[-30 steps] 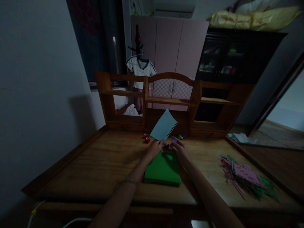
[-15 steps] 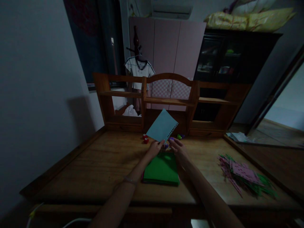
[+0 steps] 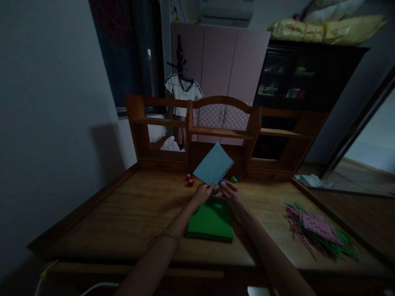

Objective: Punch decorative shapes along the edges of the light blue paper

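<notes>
A light blue sheet of paper [image 3: 212, 164] is pinched at its lower corner by my left hand [image 3: 202, 194] and tilts up away from me. Dark notches or holes run in a row along its right edge. My right hand [image 3: 233, 195] is closed around a small purple craft punch [image 3: 221, 182] at the lower end of that row. Another small punch [image 3: 216, 190], bluish with white, shows between my hands, partly hidden. Just below them lies a green stack of sheets or felt [image 3: 210, 222] on the wooden desk.
Small red punches [image 3: 190, 182] sit left of the paper, and a green and purple one [image 3: 234, 179] sits to its right. A pile of pink and green punched paper strips [image 3: 321, 230] covers the desk's right side. A wooden shelf unit [image 3: 222, 132] borders the back.
The view has shifted slightly, so the scene sits a little lower and to the right. Both hands keep their holds on the paper and the purple punch, with hardly any movement.
</notes>
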Available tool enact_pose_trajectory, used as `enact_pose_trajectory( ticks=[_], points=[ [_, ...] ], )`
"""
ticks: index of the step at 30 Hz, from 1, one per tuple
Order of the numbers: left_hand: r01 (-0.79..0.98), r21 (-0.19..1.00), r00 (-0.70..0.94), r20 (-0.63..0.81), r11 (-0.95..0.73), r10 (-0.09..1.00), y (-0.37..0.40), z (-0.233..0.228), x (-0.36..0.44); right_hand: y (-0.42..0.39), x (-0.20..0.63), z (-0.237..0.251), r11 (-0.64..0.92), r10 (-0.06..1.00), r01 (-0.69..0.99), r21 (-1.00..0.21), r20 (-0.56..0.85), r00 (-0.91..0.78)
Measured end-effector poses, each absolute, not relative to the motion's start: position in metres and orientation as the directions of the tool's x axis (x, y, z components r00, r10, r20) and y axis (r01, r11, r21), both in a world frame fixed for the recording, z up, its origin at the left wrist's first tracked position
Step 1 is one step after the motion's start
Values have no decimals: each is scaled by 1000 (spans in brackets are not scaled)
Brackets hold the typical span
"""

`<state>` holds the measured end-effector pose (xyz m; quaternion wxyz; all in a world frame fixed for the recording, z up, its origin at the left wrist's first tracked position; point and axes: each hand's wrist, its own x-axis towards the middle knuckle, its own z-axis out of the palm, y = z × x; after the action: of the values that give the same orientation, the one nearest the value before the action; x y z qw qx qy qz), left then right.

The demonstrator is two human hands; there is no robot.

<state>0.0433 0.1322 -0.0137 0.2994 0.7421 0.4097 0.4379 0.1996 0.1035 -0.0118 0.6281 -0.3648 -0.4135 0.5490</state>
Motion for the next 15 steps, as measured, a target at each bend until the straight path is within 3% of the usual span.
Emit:
enact_pose_trajectory(
  ticks=[15],
  points=[
    [287, 828, 389, 359, -482, 849, 134, -18, 43, 104, 200, -12, 109, 993, -306, -946, 93, 66]
  ],
)
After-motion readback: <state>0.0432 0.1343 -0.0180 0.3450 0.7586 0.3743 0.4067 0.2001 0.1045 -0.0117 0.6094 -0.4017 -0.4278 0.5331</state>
